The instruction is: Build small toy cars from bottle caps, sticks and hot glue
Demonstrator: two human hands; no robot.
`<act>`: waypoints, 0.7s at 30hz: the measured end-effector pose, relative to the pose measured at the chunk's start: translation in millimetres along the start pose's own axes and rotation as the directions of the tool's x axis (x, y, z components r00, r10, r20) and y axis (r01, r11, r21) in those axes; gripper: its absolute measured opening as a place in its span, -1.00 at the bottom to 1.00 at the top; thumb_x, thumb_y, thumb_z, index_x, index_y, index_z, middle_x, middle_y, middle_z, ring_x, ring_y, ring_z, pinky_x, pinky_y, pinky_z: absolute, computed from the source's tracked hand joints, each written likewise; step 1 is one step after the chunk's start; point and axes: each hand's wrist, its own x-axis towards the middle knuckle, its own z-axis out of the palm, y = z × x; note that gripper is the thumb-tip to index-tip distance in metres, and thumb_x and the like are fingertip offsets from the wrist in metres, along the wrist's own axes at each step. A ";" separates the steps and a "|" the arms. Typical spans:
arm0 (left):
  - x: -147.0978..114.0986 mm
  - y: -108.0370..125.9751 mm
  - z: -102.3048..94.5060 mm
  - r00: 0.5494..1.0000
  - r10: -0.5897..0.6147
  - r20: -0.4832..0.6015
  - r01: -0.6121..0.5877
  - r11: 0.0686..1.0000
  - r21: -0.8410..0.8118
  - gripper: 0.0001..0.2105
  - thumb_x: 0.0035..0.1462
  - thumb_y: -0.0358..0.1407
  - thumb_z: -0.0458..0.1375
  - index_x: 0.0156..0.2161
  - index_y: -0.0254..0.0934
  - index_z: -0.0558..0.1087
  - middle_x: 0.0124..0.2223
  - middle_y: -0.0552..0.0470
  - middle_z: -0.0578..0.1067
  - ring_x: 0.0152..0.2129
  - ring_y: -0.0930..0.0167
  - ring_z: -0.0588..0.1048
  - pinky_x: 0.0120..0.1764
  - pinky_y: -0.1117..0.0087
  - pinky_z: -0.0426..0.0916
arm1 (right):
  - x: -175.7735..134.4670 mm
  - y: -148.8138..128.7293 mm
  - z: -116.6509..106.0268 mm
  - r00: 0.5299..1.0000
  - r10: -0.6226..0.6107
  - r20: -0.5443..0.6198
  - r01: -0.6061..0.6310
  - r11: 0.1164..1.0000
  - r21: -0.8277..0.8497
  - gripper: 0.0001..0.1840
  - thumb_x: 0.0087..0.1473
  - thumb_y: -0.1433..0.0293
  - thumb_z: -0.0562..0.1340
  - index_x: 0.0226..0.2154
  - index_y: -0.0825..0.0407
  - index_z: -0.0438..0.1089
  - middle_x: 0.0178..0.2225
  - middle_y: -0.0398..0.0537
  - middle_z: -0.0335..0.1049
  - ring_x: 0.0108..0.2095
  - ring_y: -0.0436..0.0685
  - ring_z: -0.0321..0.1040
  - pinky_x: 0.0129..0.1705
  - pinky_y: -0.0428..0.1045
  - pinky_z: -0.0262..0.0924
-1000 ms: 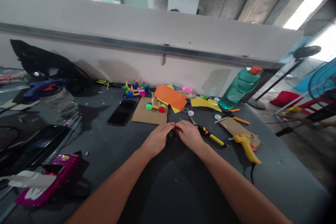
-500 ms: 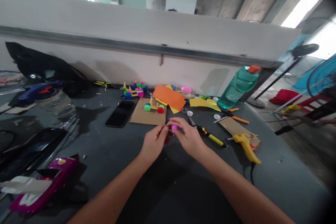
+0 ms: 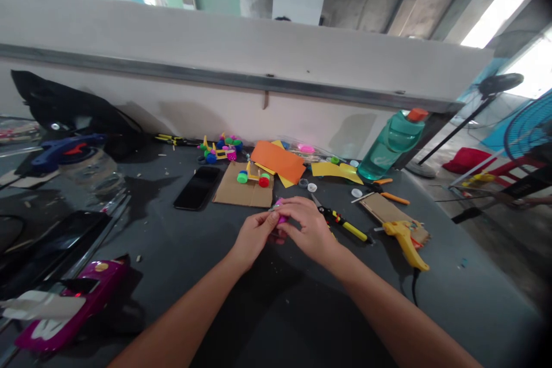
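Observation:
In front of me, my left hand (image 3: pixel 255 237) and my right hand (image 3: pixel 308 224) meet over the table, both closed on a small pink bottle cap (image 3: pixel 281 218). The fingers hide most of the cap. Just beyond them lies a piece of cardboard (image 3: pixel 228 192), bearing a small toy car (image 3: pixel 253 175) with green and red caps as wheels. Craft-type pliers with yellow and black handles (image 3: pixel 349 226) rest to the right of my right hand.
A black phone (image 3: pixel 197 187) lies left of the cardboard. Orange paper (image 3: pixel 278 160), yellow strips (image 3: pixel 336 171) and more toy cars (image 3: pixel 219 148) sit by the wall. Rightward are a yellow glue gun (image 3: pixel 405 241) and a green bottle (image 3: pixel 390 146). A magenta power strip (image 3: pixel 86 305) stands at left.
Both hands have drawn closer together, and the fingers of my right hand now cover more of the pink cap. The things on the table have stayed put.

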 end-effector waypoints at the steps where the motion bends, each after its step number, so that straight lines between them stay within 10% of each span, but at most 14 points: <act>1: -0.3 0.3 0.6 1.000 0.001 0.014 -0.001 1.000 -0.003 -0.63 -0.05 -0.06 0.20 -0.36 -0.41 0.48 -0.46 -0.01 0.45 -0.52 0.43 0.42 -0.44 0.36 0.42 | -0.9 -0.3 1.1 1.000 0.002 -0.017 -0.002 1.000 -0.006 -0.79 0.00 0.42 0.24 -0.24 -0.07 0.40 -0.21 -0.08 0.47 -0.05 0.15 0.29 0.03 0.15 0.10; 21: 2.2 -2.2 -4.9 1.000 0.008 0.025 -0.006 0.998 -0.065 -0.73 -0.04 -0.13 0.22 -0.44 -0.35 0.45 -0.52 0.09 0.42 -0.58 0.51 0.38 -0.43 0.43 0.38 | -1.7 -1.7 0.6 0.999 0.028 0.024 -0.029 0.998 0.047 -0.64 -0.05 0.37 0.29 -0.13 -0.06 0.33 -0.07 -0.03 0.39 -0.01 0.16 0.24 0.03 0.15 0.13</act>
